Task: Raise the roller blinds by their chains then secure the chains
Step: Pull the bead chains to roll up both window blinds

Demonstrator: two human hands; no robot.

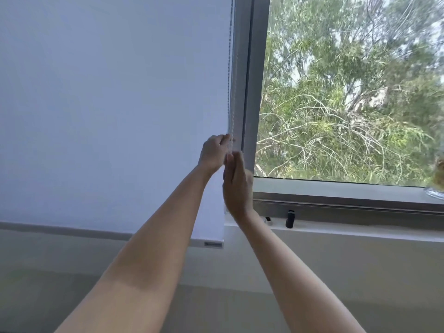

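A white roller blind (pixel 108 104) hangs fully down over the left pane, its bottom bar reaching below the pale sill (pixel 348 230); to its right a grey window frame (pixel 249 80) stands upright, and the uncovered pane beyond shows green trees (pixel 348 92); a small black object (pixel 290 219) stands on the sill near the frame, and something glassy (pixel 436 191) sits at the far right edge; the wall below is plain. Both bare forearms reach up and forward from the lower part of the view, converging at the blind's right edge; the left hand (pixel 214 152) is the higher one, its fingers curled tight and pinching the bead chain (pixel 230 68), which runs straight up along the blind's edge beside the frame; the right hand (pixel 236 186) sits just beneath, back towards me, fingers held close together and pointing up against the chain, though I cannot tell whether they actually grip it.
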